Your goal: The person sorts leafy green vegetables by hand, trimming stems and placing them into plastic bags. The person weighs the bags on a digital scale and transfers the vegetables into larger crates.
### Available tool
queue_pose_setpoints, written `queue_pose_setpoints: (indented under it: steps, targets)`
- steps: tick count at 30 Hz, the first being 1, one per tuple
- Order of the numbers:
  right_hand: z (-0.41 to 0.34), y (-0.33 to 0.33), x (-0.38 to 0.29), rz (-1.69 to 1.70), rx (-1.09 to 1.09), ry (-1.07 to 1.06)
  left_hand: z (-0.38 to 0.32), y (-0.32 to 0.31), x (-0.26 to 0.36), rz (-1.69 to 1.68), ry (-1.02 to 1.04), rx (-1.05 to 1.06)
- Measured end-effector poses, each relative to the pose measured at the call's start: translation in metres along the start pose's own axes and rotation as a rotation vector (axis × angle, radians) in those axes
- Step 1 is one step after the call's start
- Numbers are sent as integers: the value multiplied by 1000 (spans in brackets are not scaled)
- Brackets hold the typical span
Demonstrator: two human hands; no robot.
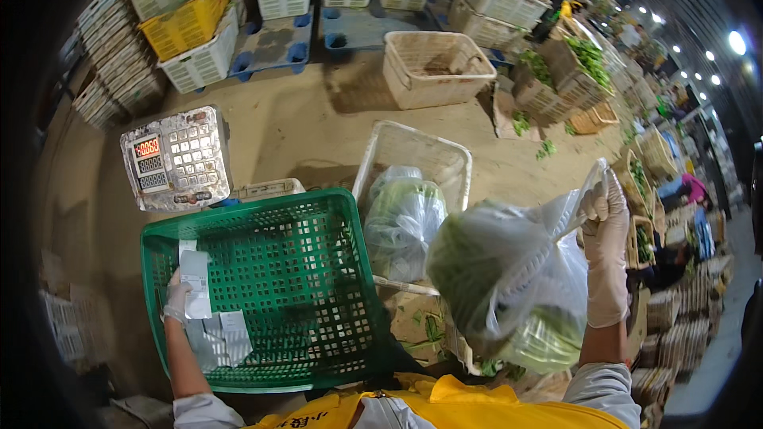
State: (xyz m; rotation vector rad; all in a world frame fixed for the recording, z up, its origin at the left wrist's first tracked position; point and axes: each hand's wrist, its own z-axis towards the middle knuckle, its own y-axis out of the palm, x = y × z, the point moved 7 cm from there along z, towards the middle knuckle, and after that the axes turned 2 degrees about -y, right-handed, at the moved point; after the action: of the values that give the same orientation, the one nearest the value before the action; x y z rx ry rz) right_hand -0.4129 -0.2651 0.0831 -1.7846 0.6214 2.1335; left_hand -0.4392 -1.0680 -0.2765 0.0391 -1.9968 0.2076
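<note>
My gloved right hand [603,202] is closed on the gathered neck of a clear plastic bag of leafy green vegetables [506,274], held up at the right. At the left, my gloved left hand [177,298] grips a strip of white printed labels [195,286] inside a green perforated plastic crate [351,238]. More labels [232,333] lie in the crate's lower left corner. Beyond the crate's right side, tied clear bags of green vegetables [411,220] rest in a white plastic basket [468,173]. A worn digital scale display [179,158] with a lit readout and keypad stands behind the green crate.
An off-white plastic tub [438,86] stands on the floor ahead. Blue pallets [271,42] and stacked crates [191,12] line the far side. Crates of leafy greens [560,71] stand at the right, with loose leaves on the floor. People work farther off at the right.
</note>
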Motion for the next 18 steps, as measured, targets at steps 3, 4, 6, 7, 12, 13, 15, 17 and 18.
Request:
queue_pose_setpoints:
  steps: [3, 4, 6, 7, 12, 13, 15, 17, 18]
  targets:
    - [64, -35, 52, -42, 64, 112, -14, -28, 5, 932, -161, 440]
    - [79, -44, 69, -120, 68, 80, -29, -28, 14, 962, -72, 620]
    - [104, -56, 117, -84, 23, 158, -57, -14, 26, 809, 158, 614]
    - [115, -66, 147, -103, 98, 240, -72, -9, 32, 729, 209, 608]
    - [196, -35, 264, -316, -125, 9, -162, 2, 52, 770, 147, 583]
    - [212, -28, 280, -399, -103, -96, -183, 0, 54, 805, 139, 595]
    - [235, 1, 314, -541, -249, -216, -229, -9, 48, 1003, 8, 687]
    - [255, 28, 353, -452, -347, -158, -284, -27, 18, 689, -262, 766]
    - [271, 34, 377, -506, -323, 21, -317, -34, 14, 802, -319, 940]
